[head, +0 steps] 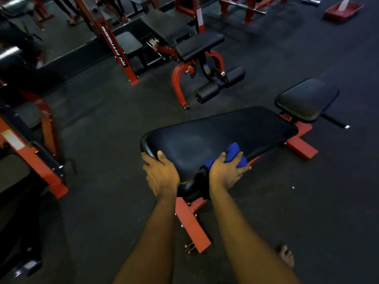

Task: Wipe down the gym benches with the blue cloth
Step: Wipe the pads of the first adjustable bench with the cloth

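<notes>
One blue cloth [234, 151] bunched inside curled fingers of right hand [224, 174], left hand [161, 174] gripping bench [215, 134]

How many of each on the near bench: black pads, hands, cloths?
Black pads: 2, long pad and seat pad
Hands: 2, left hand gripping the long pad's end, right hand holding the cloth
Cloths: 1, blue cloth
Total: 5

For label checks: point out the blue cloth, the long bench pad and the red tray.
blue cloth [233, 150]: head view, bunched top fold.
long bench pad [217, 133]: head view, bare middle.
red tray [338, 17]: head view, near rim.
</notes>
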`<control>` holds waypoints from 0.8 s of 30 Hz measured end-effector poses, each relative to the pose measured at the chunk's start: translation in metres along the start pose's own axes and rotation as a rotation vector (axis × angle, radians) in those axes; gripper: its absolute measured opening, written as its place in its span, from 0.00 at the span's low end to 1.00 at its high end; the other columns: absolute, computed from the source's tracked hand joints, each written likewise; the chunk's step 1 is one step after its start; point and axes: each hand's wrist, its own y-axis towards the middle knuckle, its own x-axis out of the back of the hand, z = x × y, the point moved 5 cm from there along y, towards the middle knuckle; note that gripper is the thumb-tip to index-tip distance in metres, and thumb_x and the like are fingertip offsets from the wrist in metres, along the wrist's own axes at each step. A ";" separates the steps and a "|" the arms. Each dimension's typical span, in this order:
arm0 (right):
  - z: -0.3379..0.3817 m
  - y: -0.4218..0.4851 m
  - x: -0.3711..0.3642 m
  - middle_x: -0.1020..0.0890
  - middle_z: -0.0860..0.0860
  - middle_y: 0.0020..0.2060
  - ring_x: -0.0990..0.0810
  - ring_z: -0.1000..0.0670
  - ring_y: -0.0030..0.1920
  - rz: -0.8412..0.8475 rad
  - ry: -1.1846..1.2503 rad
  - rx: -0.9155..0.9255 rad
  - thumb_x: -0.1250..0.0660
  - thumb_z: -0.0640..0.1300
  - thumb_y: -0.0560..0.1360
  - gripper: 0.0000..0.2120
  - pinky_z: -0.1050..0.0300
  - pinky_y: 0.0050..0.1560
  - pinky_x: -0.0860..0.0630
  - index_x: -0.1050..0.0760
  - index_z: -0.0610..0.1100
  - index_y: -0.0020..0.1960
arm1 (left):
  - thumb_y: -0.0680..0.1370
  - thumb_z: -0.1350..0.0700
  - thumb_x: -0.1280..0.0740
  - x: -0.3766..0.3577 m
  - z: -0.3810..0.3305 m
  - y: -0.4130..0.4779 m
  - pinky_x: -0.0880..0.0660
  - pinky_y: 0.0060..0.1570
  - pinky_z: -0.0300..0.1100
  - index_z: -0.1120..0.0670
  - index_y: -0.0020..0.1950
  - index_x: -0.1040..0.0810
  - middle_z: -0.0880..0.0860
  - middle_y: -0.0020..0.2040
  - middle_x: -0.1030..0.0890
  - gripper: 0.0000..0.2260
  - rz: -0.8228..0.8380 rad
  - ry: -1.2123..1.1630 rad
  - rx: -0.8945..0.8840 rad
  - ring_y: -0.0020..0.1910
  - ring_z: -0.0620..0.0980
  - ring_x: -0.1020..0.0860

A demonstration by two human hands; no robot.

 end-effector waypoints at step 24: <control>0.002 0.127 0.010 0.51 0.35 0.77 0.31 0.29 0.67 0.044 -0.169 -0.130 0.44 0.52 0.81 0.31 0.40 0.66 0.33 0.52 0.53 0.80 | 0.82 0.47 0.44 -0.098 -0.087 0.007 0.53 0.74 0.61 0.60 0.75 0.36 0.62 0.76 0.37 0.25 0.086 0.581 -0.455 0.77 0.60 0.44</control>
